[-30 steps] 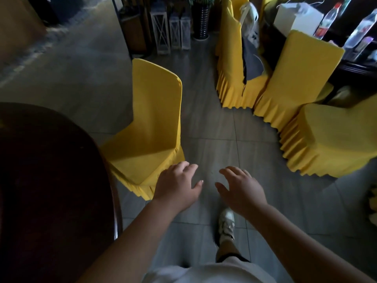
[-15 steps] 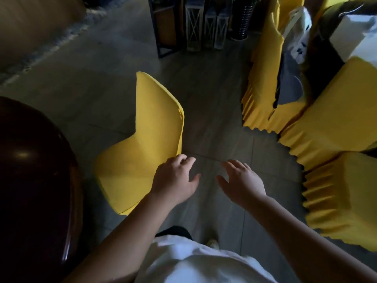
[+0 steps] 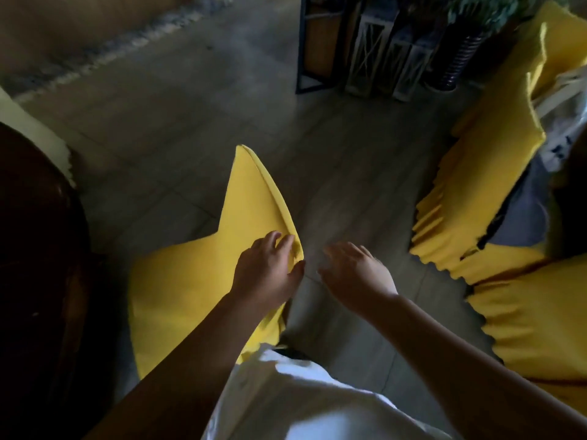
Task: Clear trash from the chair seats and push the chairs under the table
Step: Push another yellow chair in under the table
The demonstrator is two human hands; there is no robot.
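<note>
Both hands reach out toward the yellow chair (image 3: 197,281). My guess is they want to push it in. Left hand (image 3: 266,269) sits at the top edge of the chair back, fingers loosely bent; it seems to touch the cloth, but I cannot tell if it grips. Right hand (image 3: 355,271) hangs over the floor (image 3: 333,173) just beside the chair back, fingers spread, holding nothing.

The chair stands next to the dark round table (image 3: 35,265), with its seat facing the table. No trash shows on the seat.

More yellow chairs (image 3: 482,192) stand on the right, well apart. One has bags (image 3: 527,217) piled on it. White lanterns (image 3: 381,55) and a plant pot (image 3: 457,58) stand far off. Nothing lies between this chair and the table that I can see.
</note>
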